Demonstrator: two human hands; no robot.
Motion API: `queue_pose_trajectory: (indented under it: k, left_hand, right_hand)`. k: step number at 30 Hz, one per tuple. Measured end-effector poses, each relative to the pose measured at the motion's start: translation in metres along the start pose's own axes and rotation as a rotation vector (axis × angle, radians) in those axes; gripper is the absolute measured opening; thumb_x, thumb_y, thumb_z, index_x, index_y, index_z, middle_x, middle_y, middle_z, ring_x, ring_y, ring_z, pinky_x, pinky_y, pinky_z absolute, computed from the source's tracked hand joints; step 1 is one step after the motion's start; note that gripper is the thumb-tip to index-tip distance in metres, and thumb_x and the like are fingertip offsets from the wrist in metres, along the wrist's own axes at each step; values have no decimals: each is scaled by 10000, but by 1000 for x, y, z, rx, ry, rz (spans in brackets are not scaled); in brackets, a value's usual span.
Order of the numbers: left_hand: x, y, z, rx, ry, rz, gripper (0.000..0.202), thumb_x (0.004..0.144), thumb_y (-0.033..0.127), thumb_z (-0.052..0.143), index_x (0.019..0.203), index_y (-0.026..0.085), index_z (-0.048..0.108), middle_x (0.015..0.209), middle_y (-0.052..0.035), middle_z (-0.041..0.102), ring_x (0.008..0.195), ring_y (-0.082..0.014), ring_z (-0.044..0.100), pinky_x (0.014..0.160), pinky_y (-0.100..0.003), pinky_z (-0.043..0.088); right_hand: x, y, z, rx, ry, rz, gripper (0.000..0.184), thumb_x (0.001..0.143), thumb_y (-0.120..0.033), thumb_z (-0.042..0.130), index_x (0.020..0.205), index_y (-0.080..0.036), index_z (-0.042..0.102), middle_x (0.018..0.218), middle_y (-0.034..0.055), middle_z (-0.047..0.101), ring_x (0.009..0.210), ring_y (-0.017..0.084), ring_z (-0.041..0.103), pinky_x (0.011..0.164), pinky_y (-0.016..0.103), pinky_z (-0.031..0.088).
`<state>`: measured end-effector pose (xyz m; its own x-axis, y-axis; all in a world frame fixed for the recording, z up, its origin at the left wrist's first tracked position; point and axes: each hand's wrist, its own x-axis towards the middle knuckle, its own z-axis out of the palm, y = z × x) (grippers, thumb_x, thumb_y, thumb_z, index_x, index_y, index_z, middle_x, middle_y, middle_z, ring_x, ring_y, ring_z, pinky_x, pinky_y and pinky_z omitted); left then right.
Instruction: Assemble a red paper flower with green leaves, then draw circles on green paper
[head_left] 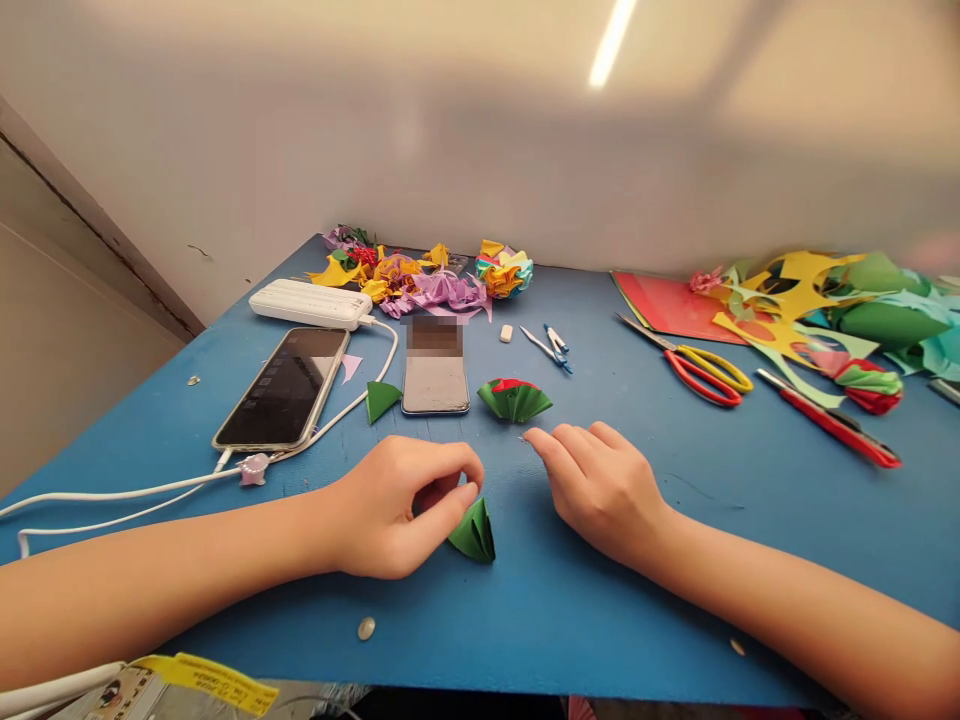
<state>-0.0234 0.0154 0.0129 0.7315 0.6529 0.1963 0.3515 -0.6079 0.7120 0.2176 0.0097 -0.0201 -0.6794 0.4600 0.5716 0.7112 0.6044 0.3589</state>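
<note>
My left hand (397,505) rests on the blue table (570,590) with thumb and fingers pinched on a folded green paper piece (474,532). My right hand (600,480) lies beside it, fingers curled loosely and pointing left, tips pressed to the table; whether they hold anything I cannot make out. Just beyond the right fingertips sits a pleated green and red paper fan (514,399). A small green folded piece (381,399) lies further left, between two phones.
A large phone (285,388) on a white cable, a smaller phone (435,375) and a white power bank (311,303) lie at the left. Paper flowers (427,275) sit at the back. Red-yellow scissors (701,368), a red cutter (832,425) and paper scraps (817,300) fill the right.
</note>
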Motion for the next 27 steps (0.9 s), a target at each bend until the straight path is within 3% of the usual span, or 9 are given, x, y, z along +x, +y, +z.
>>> queue_pose_trajectory:
  k: [3,5,10,13,20,27]
  left_hand:
    - [0,-1,-2,14,-158,49,284,787,126,447,1056,177,522,577,62,429,493,-75,373,506,-196,336]
    - [1,-1,-1,35,-199,72,332,768,141,473,1095,186,507,603,57,452,515,-81,407,527,-199,349]
    - [-3,6,11,144,-81,-44,230,842,385,535,922,178,475,607,58,460,515,-90,414,497,-206,320]
    - [-7,7,19,232,8,-57,176,881,349,499,844,186,447,624,55,473,523,-92,424,498,-207,310]
    - [-6,-1,22,277,-67,150,145,913,268,466,1029,185,492,770,8,586,663,-124,522,602,-231,364]
    - [-8,-1,24,193,-89,125,121,908,260,482,993,178,509,793,3,594,687,-117,524,614,-218,377]
  right_hand:
    - [-3,-2,-3,99,49,14,250,806,-38,465,1034,-102,543,618,21,499,543,140,359,532,289,302]
    - [-3,-2,-7,172,73,-36,261,793,-46,468,1035,-110,539,614,21,496,546,140,379,519,283,307]
    - [0,-3,-16,205,111,-278,197,821,-125,448,952,-109,595,577,21,485,525,137,409,478,296,281]
    - [2,-4,-20,177,110,-348,180,838,-161,467,909,-112,624,576,14,489,510,125,414,464,296,263]
    - [2,-9,-20,233,137,-337,297,829,-353,591,962,-88,606,585,-20,454,502,107,388,462,285,230]
    - [3,-12,-18,369,55,-300,296,822,-421,601,844,-126,582,590,-25,430,535,114,368,481,282,229]
